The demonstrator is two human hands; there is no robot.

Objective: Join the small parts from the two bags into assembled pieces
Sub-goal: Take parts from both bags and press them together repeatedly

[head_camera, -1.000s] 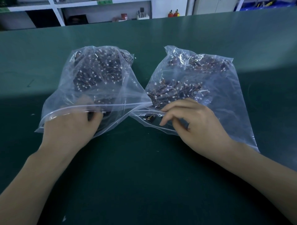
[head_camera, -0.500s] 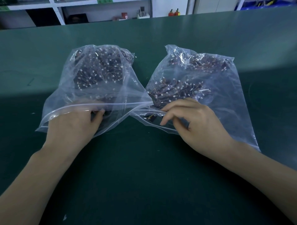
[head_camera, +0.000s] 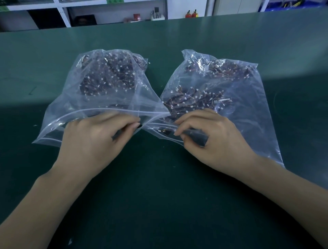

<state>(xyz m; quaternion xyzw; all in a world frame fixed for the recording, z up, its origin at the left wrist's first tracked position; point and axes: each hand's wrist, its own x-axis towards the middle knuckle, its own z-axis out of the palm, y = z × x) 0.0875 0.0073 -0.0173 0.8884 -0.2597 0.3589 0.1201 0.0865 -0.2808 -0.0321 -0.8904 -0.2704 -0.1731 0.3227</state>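
Nearest, the left hand (head_camera: 92,140) pinches a dark part just outside the left bag (head_camera: 106,85) mouth; the right hand (head_camera: 213,136) grips another dark part (head_camera: 197,136) at the right bag (head_camera: 213,85) mouth. Beyond the fingers, both bags lie on the table (head_camera: 159,195), full of wired parts: light, tangly, thin-leaded. Best gripped by the bodies, not wires.

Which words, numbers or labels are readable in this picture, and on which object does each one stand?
None can be read.
Green labels on the shelf edge: too blurred.
Small red box on the shelf: print too small.
Left bag and right bag: no print visible.
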